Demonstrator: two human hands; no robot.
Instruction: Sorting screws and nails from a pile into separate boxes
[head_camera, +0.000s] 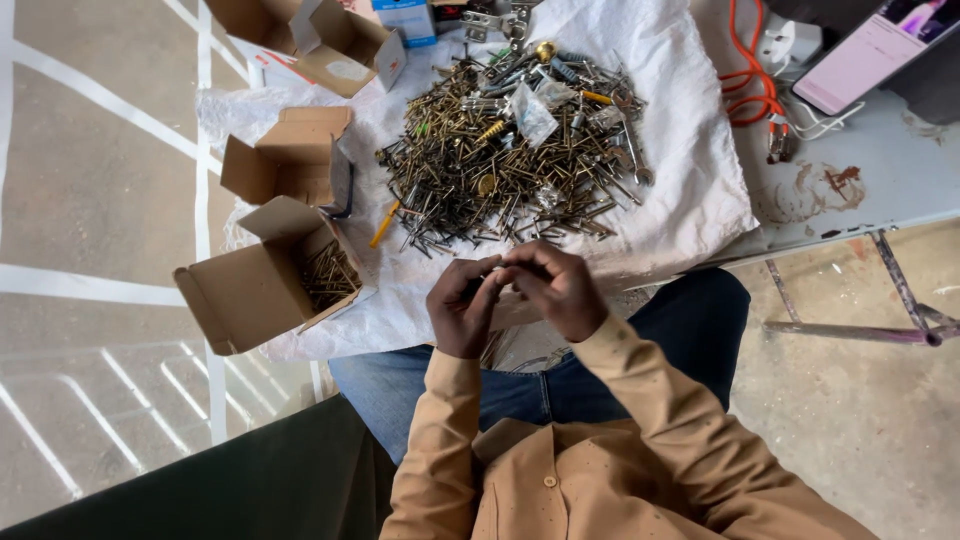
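Metal screws (505, 150) heaped on white cloth (690, 190), within easy reach | left hand (462, 308) and right hand (556, 290) meet near the cloth's front edge, fingertips pinching a small piece, kind unclear | open boxes (285, 235) left, one holding screws.

A workshop: a heap of screws (510, 150) on a paint-stained table (880, 170), sorting cartons (260, 290) alongside.

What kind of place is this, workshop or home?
Likely a workshop or work site: a heap of mixed screws on a white cloth, a paint-stained table, bare concrete floor. Both hands meet at the cloth's near edge.
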